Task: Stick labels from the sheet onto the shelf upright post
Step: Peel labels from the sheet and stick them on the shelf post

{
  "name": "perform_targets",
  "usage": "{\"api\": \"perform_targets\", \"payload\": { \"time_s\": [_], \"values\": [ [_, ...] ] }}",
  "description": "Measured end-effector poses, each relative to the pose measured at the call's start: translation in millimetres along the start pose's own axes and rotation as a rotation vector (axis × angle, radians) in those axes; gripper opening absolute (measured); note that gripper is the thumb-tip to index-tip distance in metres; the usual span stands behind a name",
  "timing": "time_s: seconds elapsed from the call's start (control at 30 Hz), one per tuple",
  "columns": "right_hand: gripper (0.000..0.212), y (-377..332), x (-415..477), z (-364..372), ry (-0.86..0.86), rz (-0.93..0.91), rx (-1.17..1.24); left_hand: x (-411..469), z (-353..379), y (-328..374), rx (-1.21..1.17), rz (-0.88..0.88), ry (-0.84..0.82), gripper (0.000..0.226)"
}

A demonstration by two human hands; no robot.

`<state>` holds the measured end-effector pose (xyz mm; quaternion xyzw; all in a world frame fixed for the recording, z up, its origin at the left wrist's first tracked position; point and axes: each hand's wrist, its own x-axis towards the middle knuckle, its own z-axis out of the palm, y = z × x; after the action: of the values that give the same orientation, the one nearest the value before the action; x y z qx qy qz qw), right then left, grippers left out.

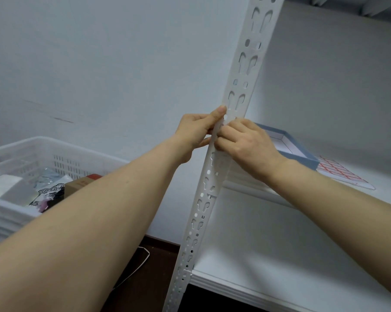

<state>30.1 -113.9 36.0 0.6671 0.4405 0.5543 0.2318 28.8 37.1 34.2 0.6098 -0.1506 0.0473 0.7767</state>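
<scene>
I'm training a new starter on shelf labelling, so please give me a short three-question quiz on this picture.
1. True or false: the right hand holds the label sheet.
2. What sits on the shelf beside the label sheet? A) a blue box B) a red bucket C) a green bottle
3. Fill in: the left hand grips the white ___.

Key: 1 false, the sheet lies on the shelf. 2 A. 3 post.
</scene>
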Motion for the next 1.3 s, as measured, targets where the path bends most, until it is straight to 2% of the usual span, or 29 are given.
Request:
{"api": "perform_targets", "payload": {
  "time_s": [0.13, 0.27, 0.33, 0.43, 0.5, 0.57, 0.7, 0.77, 0.87, 0.97, 1.07, 1.17, 1.3],
  "values": [
    [0.01, 10, -4, -5, -0.073, 0.066, 0.231, 2, -2, -1, 0.005, 0.0, -0.005, 0.03],
    [0.008, 7, 2, -4, -0.06, 0.032, 0.111, 2, -1, -1, 0.002, -0.003, -0.01, 0.03],
    [0.015, 4, 7, -4, -0.05, 0.01, 0.039, 1, -1, 0, 0.01, -0.004, -0.009, 0.032],
    [0.04, 0, 12, -7, -0.062, -0.029, -0.017, 1, -1, 0, 0.016, -0.007, -0.001, 0.033],
    [0.049, -3, 13, -9, -0.085, -0.037, -0.035, 0, -1, 0, 0.021, -0.012, 0.008, 0.032],
    [0.047, -5, 13, -8, -0.09, -0.039, -0.064, 0, 0, 0, 0.028, -0.016, 0.012, 0.034],
    [0.025, -5, 4, -7, -0.019, -0.025, -0.07, -1, 1, 0, 0.05, -0.009, 0.022, 0.035],
    [0.016, -7, -8, -8, 0.019, 0.083, 0.023, -1, 1, -1, 0.047, -0.008, 0.024, 0.032],
    [0.007, -14, -19, -14, 0.101, 0.461, 0.216, -1, 1, -1, 0.024, -0.009, 0.026, 0.028],
    [0.009, -17, -21, -17, 0.073, 0.744, 0.441, -5, 3, -11, -0.061, -0.015, 0.035, 0.017],
    [0.012, -23, -15, -16, 0.064, 0.92, 0.642, -16, 2, -27, -0.09, -0.016, 0.059, 0.007],
    [0.011, -25, -14, -17, 0.069, 1.065, 0.741, -21, 6, -34, -0.053, -0.02, 0.012, 0.023],
    [0.007, -23, -11, -23, 0.07, 1.232, 0.849, -20, 11, -36, 0.043, 0.035, 0.028, 0.02]
  ]
}}
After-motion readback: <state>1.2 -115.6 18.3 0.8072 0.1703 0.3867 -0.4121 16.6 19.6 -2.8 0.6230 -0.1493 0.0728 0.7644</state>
